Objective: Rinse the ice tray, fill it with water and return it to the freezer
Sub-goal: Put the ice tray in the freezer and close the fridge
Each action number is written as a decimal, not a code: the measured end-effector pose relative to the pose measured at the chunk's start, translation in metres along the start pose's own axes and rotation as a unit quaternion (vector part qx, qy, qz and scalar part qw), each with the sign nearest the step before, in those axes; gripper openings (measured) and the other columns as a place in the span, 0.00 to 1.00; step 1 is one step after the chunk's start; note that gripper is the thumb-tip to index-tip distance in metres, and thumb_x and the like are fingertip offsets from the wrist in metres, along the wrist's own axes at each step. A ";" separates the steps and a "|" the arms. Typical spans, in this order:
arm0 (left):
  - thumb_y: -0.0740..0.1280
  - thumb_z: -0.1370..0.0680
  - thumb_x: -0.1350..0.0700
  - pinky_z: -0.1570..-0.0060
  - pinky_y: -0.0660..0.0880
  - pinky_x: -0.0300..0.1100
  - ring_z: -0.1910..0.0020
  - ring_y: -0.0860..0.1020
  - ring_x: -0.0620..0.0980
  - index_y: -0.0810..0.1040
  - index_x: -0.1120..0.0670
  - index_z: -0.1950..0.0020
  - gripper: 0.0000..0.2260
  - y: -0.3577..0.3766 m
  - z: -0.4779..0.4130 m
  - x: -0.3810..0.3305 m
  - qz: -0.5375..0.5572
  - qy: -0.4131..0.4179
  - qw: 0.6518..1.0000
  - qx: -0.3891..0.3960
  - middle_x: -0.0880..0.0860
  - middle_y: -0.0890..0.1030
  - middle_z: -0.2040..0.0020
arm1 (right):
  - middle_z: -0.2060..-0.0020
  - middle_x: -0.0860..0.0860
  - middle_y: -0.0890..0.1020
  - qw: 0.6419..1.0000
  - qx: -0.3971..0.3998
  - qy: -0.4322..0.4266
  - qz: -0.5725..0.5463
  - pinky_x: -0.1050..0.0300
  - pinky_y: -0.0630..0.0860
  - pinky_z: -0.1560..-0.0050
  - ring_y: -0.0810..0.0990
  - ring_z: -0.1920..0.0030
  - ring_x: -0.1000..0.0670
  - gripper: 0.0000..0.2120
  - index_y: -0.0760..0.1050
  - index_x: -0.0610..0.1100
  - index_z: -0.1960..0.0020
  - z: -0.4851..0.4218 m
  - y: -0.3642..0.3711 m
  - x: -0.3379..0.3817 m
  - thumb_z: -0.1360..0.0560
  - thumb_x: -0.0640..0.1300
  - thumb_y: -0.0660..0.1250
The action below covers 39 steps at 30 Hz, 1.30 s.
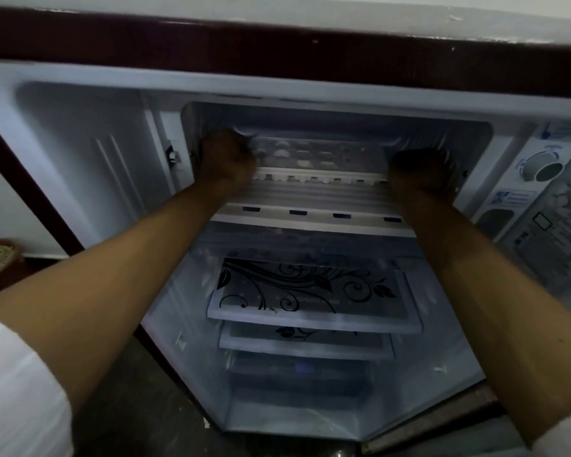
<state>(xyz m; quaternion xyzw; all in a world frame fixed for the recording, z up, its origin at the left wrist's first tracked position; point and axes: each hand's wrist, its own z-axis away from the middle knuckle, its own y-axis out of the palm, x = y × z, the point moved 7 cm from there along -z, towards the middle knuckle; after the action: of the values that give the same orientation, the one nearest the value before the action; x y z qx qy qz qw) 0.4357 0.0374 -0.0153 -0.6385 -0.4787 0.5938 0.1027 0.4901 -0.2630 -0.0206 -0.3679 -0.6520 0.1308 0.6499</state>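
Fingers (pixel 244 147) of the left hand (pixel 226 158) are curled into a tight fist round the left end of the pale translucent plastic ice tray with rounded cells (pixel 314 152). The tray lies lengthwise, left to right, inside the small freezer compartment (pixel 468 133) at the top of the open white-lined refrigerator, far in behind the compartment's notched white front lip (pixel 320 177). Whether it rests on the freezer floor or is held just above it cannot be told. Below, nearer the camera, sits a glass shelf printed with black leaf scrolls (pixel 304 291).

At the tray's right end the right hand (pixel 422 169) is in deep shadow; its fingers look curled round that end, gripping it. Right of the freezer opening, a round white thermostat dial (pixel 541 167) is set in the side panel.
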 end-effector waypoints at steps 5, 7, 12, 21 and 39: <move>0.53 0.18 0.53 0.35 0.73 0.55 0.33 0.73 0.65 0.73 0.67 0.32 0.23 0.004 0.044 -0.016 -0.115 0.161 0.979 0.049 0.67 0.76 0.34 | 0.40 0.38 0.80 0.983 -0.046 -0.167 0.056 0.64 0.65 0.54 0.77 0.39 0.41 0.15 0.79 0.35 0.40 0.032 -0.006 0.004 0.19 0.38 0.57; 0.53 0.17 0.49 0.27 0.65 0.58 0.26 0.64 0.66 0.66 0.63 0.24 0.26 0.006 0.062 -0.020 -0.150 0.186 0.969 0.058 0.65 0.69 0.26 | 0.36 0.39 0.78 0.968 -0.027 -0.237 0.074 0.64 0.64 0.41 0.74 0.34 0.41 0.16 0.77 0.35 0.35 0.049 -0.005 0.006 0.18 0.38 0.57; 0.57 0.16 0.50 0.21 0.53 0.56 0.20 0.53 0.60 0.58 0.59 0.20 0.26 0.002 0.120 -0.035 -0.207 0.232 0.948 0.070 0.60 0.57 0.19 | 0.20 0.39 0.55 0.941 0.040 -0.301 0.147 0.52 0.50 0.23 0.50 0.20 0.41 0.25 0.62 0.37 0.22 0.109 -0.005 -0.008 0.16 0.45 0.58; 0.56 0.19 0.47 0.28 0.65 0.62 0.24 0.65 0.63 0.69 0.59 0.24 0.26 -0.016 0.274 -0.049 -0.130 0.260 0.950 0.114 0.62 0.69 0.25 | 0.21 0.37 0.54 0.932 0.100 -0.289 0.196 0.35 0.62 0.26 0.50 0.20 0.39 0.35 0.59 0.35 0.22 0.261 -0.046 -0.063 0.21 0.48 0.69; 0.60 0.18 0.51 0.25 0.61 0.58 0.23 0.63 0.60 0.67 0.55 0.23 0.23 -0.012 0.625 -0.154 0.025 0.353 0.901 0.251 0.59 0.68 0.24 | 0.20 0.39 0.51 0.949 0.152 -0.195 0.195 0.35 0.60 0.26 0.46 0.19 0.40 0.35 0.52 0.39 0.20 0.496 -0.263 -0.264 0.21 0.41 0.66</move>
<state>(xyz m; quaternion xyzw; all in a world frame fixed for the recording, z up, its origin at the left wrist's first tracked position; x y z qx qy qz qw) -0.0806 -0.3427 -0.0770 -0.7715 -0.2297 0.4320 0.4067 -0.0896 -0.4649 -0.1084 -0.3524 -0.6543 0.4216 0.5196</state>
